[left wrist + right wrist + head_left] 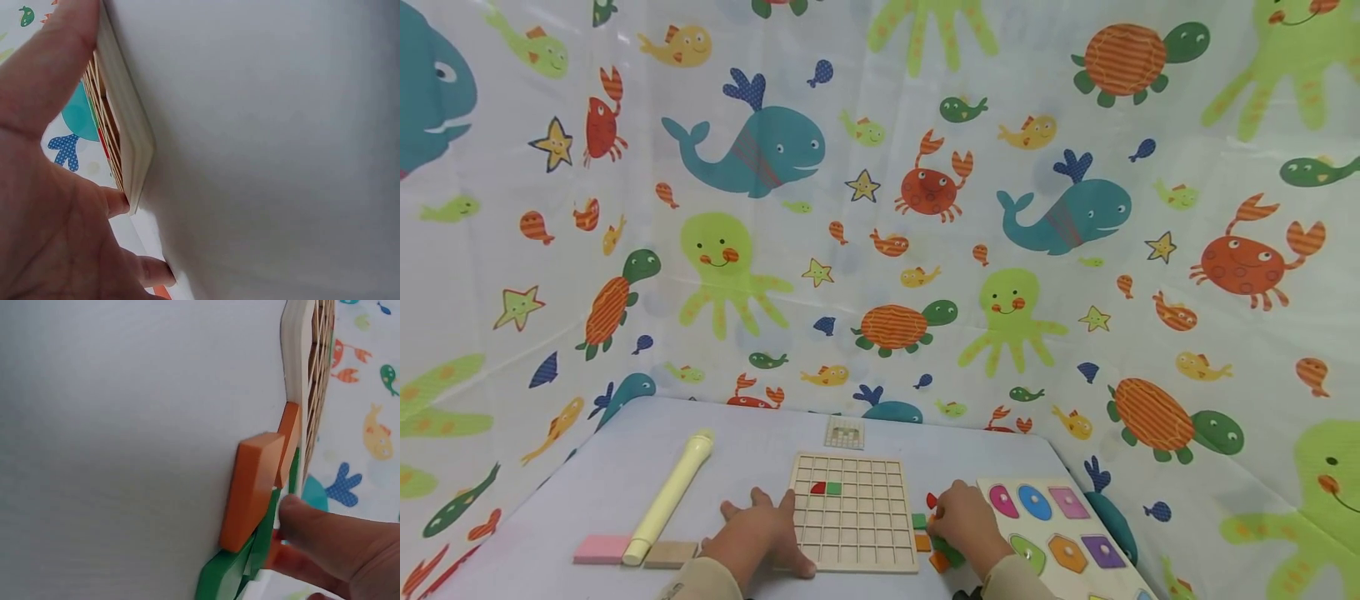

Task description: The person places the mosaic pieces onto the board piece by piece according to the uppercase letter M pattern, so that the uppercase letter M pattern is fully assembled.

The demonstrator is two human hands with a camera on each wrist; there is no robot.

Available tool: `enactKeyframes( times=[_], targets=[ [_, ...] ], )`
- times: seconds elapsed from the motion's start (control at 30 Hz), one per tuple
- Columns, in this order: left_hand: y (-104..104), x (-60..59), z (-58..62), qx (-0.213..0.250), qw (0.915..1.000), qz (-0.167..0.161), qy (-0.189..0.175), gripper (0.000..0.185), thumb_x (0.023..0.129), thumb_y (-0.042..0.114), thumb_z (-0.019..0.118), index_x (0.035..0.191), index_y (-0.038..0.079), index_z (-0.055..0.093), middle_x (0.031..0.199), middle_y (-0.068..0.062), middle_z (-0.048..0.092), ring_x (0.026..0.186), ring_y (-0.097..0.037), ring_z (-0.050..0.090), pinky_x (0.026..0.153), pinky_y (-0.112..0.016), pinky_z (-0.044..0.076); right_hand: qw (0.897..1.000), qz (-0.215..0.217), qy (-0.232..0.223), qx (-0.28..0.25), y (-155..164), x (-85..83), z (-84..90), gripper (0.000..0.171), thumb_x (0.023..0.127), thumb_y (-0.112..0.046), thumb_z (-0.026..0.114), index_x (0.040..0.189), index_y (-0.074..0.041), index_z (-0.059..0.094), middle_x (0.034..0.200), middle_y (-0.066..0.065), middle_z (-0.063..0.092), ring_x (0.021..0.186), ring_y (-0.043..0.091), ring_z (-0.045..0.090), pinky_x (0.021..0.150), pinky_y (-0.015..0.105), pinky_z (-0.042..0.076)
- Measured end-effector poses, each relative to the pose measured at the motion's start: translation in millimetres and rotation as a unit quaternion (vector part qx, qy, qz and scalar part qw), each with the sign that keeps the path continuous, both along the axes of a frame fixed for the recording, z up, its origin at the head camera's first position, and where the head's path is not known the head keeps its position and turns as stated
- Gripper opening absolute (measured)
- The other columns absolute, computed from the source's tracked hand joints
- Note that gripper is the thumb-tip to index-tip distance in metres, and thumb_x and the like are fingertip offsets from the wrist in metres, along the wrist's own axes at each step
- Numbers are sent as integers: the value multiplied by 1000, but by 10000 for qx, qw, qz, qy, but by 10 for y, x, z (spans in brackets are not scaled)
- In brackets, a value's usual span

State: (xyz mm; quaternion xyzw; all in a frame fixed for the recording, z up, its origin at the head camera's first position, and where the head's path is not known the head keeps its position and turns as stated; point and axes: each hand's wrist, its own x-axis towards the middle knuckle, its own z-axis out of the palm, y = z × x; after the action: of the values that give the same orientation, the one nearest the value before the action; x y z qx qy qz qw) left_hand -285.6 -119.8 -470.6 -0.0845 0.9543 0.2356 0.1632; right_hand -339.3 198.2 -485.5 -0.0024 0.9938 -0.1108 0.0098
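Note:
My left hand point(758, 533) lies with spread fingers against the left side of a wooden grid board point(853, 560), its thumb along the near edge. In the left wrist view the thumb point(56, 56) and fingertips touch the board's rim point(139, 140). A red rounded piece point(817, 488) and a green square point(833, 489) sit side by side in the grid. My right hand point(966, 521) reaches down into loose coloured pieces right of the board. Near its thumb point(319, 528) lie orange blocks point(253, 487) and green blocks point(222, 575); I cannot tell whether the fingers pinch one.
A shape puzzle board point(1052, 517) with knobbed pieces lies at the right. Left stand a pale yellow tube point(668, 500), a pink block point(602, 549) and a tan wooden block point(670, 555). A small beige slotted piece point(845, 433) lies behind the grid board.

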Motion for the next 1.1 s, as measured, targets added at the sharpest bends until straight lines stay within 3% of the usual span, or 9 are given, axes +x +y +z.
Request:
enactKeyframes(
  times=[0.23, 0.47, 0.87, 1.1],
  targets=[
    [-15, 3, 10, -26, 10000, 16, -16, 130, 54, 63, 100, 161, 17, 44, 165, -43, 18, 146, -80, 6, 103, -98, 15, 9990, 120, 423, 20, -2, -83, -36, 29, 82, -37, 92, 75, -14, 76, 89, 2, 50, 83, 18, 48, 69, 30, 49],
    [-24, 5, 24, 46, 10000, 42, -19, 130, 54, 62, 101, 161, 16, 44, 165, -43, 18, 146, -80, 4, 103, -98, 14, 9909, 751, 1116, -56, -130, -43, 16, 32, 81, -39, 93, 72, -14, 75, 82, -1, 47, 74, 14, 45, 63, 28, 44],
    [-9, 6, 31, 76, 9999, 58, -40, 130, 53, 62, 101, 161, 16, 45, 166, -42, 17, 146, -80, 4, 103, -98, 14, 9841, 1212, 1256, -319, -484, -67, 47, 32, 80, -39, 94, 73, -13, 77, 83, -3, 45, 76, 14, 43, 64, 28, 44],
    [-2, 5, 22, 84, 9999, 71, -94, 131, 52, 62, 102, 161, 17, 44, 166, -41, 17, 147, -79, 4, 104, -97, 14, 9736, 1741, 1478, -13, -667, -153, 16, 24, 80, -39, 94, 79, -18, 83, 83, -5, 45, 71, 12, 41, 60, 25, 42]
  ],
)
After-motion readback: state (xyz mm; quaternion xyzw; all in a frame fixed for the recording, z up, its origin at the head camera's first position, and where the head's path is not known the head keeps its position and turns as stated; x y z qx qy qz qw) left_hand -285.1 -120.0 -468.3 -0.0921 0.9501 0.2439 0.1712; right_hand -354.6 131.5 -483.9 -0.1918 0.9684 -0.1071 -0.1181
